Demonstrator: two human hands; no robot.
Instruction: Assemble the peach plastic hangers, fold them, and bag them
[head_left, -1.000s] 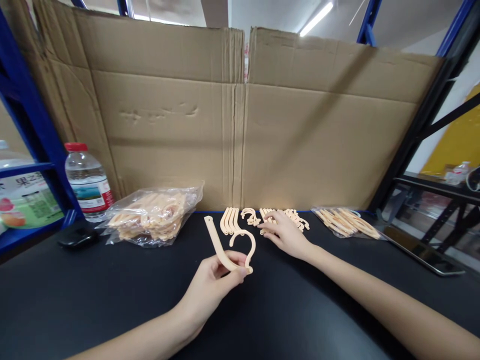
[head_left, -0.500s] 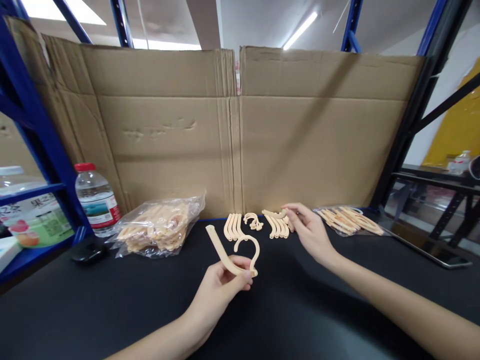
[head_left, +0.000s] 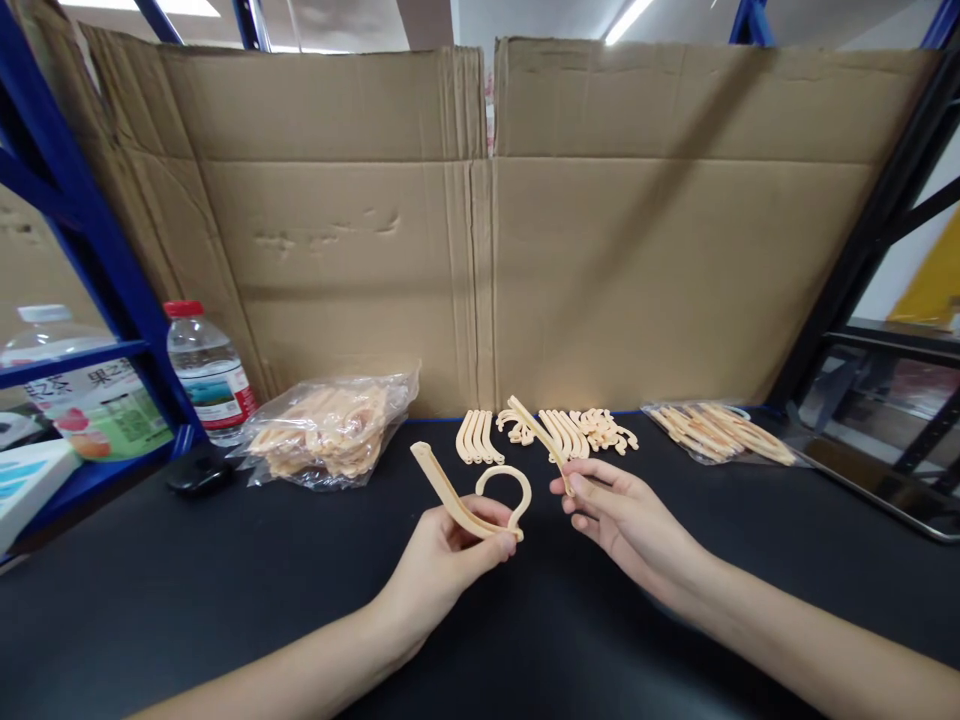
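My left hand (head_left: 448, 556) pinches a peach plastic arm with a round hook (head_left: 480, 497) joined to its end, held just above the black table (head_left: 225, 590). My right hand (head_left: 622, 515) is closed on a second curved peach arm piece (head_left: 541, 442), which slants up and to the left, close to the hook. Behind both hands, loose peach parts lie in small groups: curved arms (head_left: 474, 437), more arms (head_left: 568, 432), and a heap of small hooks (head_left: 609, 430).
A clear bag of peach parts (head_left: 330, 432) lies at the left, another bag (head_left: 720, 430) at the right. A water bottle (head_left: 210, 372), a small black object (head_left: 199, 470), a dark tablet (head_left: 877, 480), blue shelving (head_left: 75, 250) and a cardboard wall (head_left: 480, 230) surround the table.
My right hand lifted one curved arm piece from the pile at the back and brought it toward the hook held in my left hand. The left hand stayed roughly in place.
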